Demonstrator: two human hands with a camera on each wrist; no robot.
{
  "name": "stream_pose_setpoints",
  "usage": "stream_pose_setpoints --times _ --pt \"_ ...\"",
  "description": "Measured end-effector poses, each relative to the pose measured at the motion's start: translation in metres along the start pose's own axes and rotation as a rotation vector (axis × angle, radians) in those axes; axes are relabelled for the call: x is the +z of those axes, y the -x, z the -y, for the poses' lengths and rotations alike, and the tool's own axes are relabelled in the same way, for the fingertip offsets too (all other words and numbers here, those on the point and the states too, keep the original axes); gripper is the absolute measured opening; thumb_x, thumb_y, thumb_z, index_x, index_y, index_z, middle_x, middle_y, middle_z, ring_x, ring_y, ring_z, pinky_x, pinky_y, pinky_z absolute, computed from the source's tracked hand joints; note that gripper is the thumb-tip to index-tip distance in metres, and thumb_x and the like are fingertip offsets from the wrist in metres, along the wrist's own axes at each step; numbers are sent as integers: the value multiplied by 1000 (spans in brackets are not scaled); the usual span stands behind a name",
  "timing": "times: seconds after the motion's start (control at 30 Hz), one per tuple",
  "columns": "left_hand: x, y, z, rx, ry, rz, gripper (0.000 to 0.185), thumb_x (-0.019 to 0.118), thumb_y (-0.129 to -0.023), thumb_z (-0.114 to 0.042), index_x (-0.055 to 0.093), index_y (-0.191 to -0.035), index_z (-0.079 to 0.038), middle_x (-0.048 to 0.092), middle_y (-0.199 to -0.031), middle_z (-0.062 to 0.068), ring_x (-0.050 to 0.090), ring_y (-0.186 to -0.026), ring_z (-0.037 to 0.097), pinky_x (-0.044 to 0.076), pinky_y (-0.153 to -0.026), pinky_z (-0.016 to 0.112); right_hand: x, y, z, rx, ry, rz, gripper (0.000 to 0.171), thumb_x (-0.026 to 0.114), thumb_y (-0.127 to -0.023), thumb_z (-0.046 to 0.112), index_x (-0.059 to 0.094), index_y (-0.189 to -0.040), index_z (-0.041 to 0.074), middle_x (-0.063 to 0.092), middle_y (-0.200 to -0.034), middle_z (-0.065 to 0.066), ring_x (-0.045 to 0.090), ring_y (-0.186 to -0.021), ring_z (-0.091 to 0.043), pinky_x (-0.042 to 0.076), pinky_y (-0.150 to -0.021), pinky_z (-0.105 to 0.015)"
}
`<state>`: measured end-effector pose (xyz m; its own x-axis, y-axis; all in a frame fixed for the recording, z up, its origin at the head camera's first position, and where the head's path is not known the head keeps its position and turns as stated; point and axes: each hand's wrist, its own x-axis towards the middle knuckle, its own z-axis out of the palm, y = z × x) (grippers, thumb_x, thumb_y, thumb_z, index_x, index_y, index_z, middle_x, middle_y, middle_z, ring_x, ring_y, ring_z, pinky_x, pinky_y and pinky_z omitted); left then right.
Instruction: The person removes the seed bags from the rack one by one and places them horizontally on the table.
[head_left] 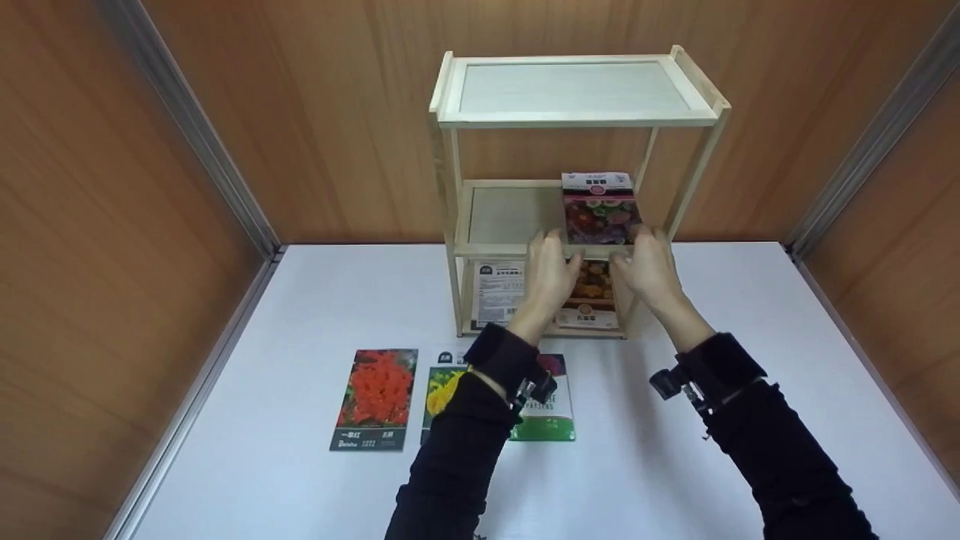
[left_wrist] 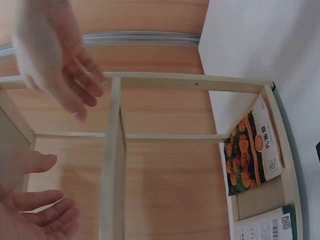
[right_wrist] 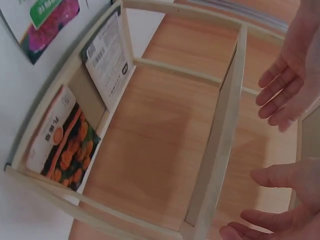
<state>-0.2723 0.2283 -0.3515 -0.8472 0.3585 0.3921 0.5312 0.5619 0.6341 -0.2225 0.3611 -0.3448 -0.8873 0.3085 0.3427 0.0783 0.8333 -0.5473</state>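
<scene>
We saw the left hand (head_left: 551,268) and right hand (head_left: 646,264), each grip released, fingers relaxed, flanking the seed packet (head_left: 600,208) on the shelf (head_left: 501,250) just beyond them.

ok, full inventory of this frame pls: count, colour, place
wooden shelf unit: 1, pale wood, three levels, on the table by the back wall
flower packet: 1, dark red and pink flowers with a white top, middle shelf, right side
orange-flower packet: 1, orange, bottom shelf, right
white text packet: 1, white, bottom shelf, left
red-flower packet: 1, red, table, leftmost of the front row
yellow-flower packet: 1, yellow, table, partly under the left sleeve
green-banded packet: 1, white and green, table, right of the row
table: 1, white
wall panels: wood brown, three sides
left hand: open, at the middle shelf edge
right hand: open, beside the flower packet
</scene>
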Motion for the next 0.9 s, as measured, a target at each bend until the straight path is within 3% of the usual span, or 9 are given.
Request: stream_pose_setpoints --times 0.23,0.47,0.67,0.9 --pt "23 -11 0 17 -156 -88 41 62 -83 -31 59 -104 3 56 -102 13 52 -97 24 42 -84 31 7 -23 1 -12 98 -22 40 55 -78 3 43 -103 -26 47 -96 -38 43 -94 -47 37 -83 -53" --pt "40 -18 6 14 -384 -146 52 53 -85 -42 56 -109 4 50 -114 15 45 -108 26 38 -89 33 10 -36 7 149 237 108 45 54 -80 10 43 -108 -23 46 -107 -35 41 -102 -46 36 -87 -50" --pt "47 -18 5 -32 -480 -103 58 44 -88 -47 54 -114 4 44 -125 19 38 -118 31 32 -95 39 12 -44 10 238 301 168 44 52 -82 15 46 -112 -17 45 -113 -30 40 -106 -42 33 -91 -48" --pt "49 -20 -3 -87 -428 -25 59 41 -90 -46 48 -122 4 41 -129 19 33 -122 31 25 -99 45 10 -48 13 223 324 164 41 54 -80 19 54 -107 -12 48 -112 -28 45 -103 -42 32 -88 -50"
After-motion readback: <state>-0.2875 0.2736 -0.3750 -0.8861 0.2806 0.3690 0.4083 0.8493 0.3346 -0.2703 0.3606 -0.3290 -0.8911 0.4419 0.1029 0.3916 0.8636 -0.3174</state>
